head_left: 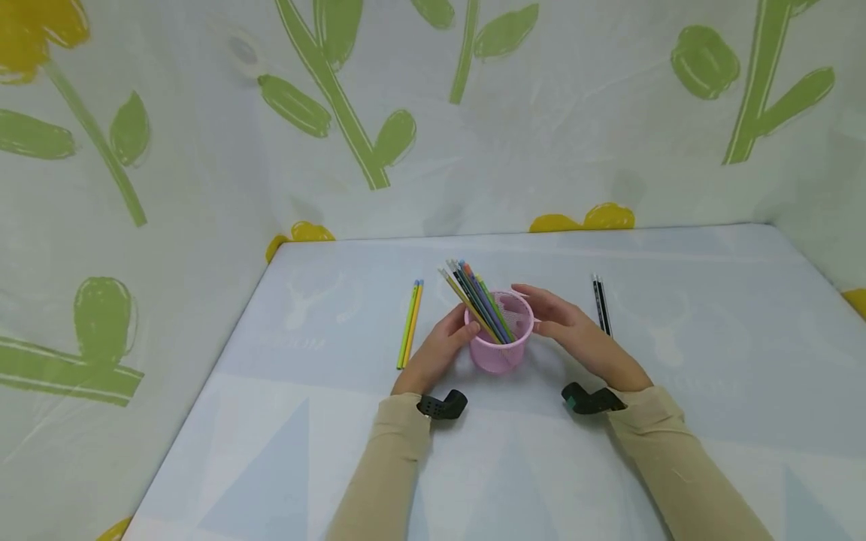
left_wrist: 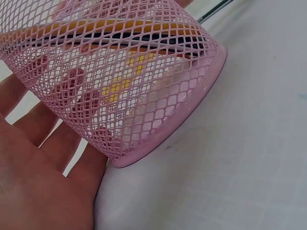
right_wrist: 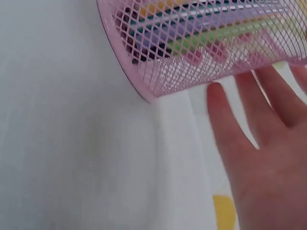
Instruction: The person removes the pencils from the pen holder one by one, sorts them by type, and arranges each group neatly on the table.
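In the middle of the pale surface [head_left: 528, 473], right between a person's two hands, is a pink mesh cup [head_left: 497, 358] with a bunch of colored pencils [head_left: 476, 297] leaning left in it. The left grip [head_left: 436, 353] is curled round the cup's side, thumb hooked over the rim. The right grip [head_left: 583, 340] is spread, fingers pretty straight against or just beside the mesh on the other side. Honestly can't tell if the base is touching down.

Writing-wise, slim pickings: there's some faint lettering [head_left: 301, 343] printed on the surface, off to the left under a pale deer-head design [head_left: 307, 297], and it's too washed out to read. No brand is readable on the pencils, or on the black wrist gadgets [head_left: 443, 406] strapped over the beige sleeves [head_left: 379, 473].

Loose stuff: a yellow-green and a yellow pencil [head_left: 409, 323] side by side left of the cup, plus two dark pencils [head_left: 598, 300] to the right, partly hidden by the right arm. Backdrop's a white wall covering [head_left: 588, 128] with green leaves and yellow flowers.
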The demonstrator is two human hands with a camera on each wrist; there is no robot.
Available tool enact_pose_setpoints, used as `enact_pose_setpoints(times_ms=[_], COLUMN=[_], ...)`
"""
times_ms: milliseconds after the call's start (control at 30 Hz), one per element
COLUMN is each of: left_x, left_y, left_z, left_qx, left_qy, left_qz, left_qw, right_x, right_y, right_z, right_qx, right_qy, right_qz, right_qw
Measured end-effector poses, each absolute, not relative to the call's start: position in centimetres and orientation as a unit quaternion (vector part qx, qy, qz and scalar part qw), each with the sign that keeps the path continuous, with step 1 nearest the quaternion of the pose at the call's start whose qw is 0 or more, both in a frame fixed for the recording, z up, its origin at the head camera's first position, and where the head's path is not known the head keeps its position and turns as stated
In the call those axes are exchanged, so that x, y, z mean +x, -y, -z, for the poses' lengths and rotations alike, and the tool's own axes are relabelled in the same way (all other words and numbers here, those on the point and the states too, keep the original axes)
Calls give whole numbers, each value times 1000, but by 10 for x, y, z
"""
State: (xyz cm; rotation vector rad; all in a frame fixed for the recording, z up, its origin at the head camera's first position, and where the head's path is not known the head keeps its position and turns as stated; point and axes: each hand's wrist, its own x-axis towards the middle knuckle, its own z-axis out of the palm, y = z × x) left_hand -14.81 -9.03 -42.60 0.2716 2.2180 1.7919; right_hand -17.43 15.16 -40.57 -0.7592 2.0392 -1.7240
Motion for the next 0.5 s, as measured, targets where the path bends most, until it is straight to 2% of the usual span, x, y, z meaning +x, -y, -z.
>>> enact_pose_setpoints(times_ms=[167, 367, 500], left_x=[-148, -148, -148], left_y=[91, 92, 92], left_z=[425, 426, 426], left_qx=[99, 107, 109], left_qy=[-759, -747, -747], left_qz=[-627, -641, -643], left_qw=[141, 137, 132], right_x=[-168, -150, -144], right_y=[-143, -128, -121], right_z=[397, 376, 366], right_qx=[-225, -198, -209], right_qy=[-734, -739, -741], right_qz=[632, 642, 633], right_qw=[111, -44, -83])
